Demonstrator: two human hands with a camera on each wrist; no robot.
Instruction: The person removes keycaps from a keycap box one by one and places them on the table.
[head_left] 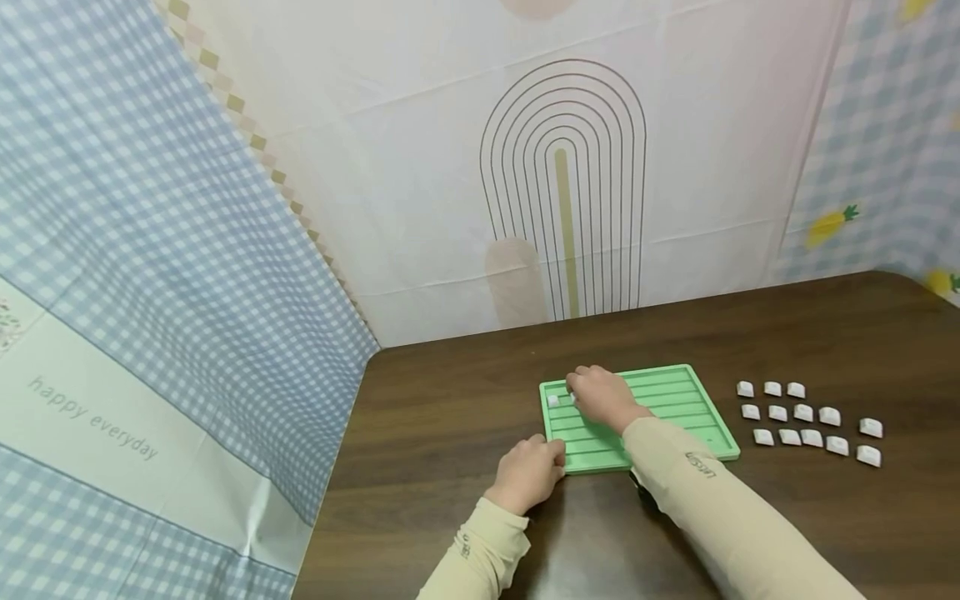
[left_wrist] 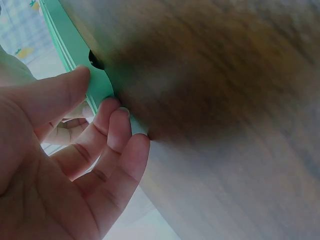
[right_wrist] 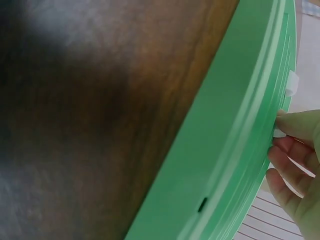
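Note:
A light green tray (head_left: 669,408) with raised parallel ridges lies on the table. My left hand (head_left: 527,473) grips its near left corner, thumb on one side and fingertips (left_wrist: 136,150) curled at the other. My right hand (head_left: 602,395) reaches over the tray's far left part. Between its thumb and index finger it pinches a small white keycap (right_wrist: 279,133), mostly covered by the fingers and low at the ridges. Just left of it, another white keycap (head_left: 552,401) sits in the tray near the far left corner.
Right of the tray, several white keycaps (head_left: 803,412) lie in loose rows on the dark wooden table (head_left: 435,433). Behind the table hangs a pale patterned cloth (head_left: 420,208); a blue checked cloth (head_left: 225,250) hangs along the left.

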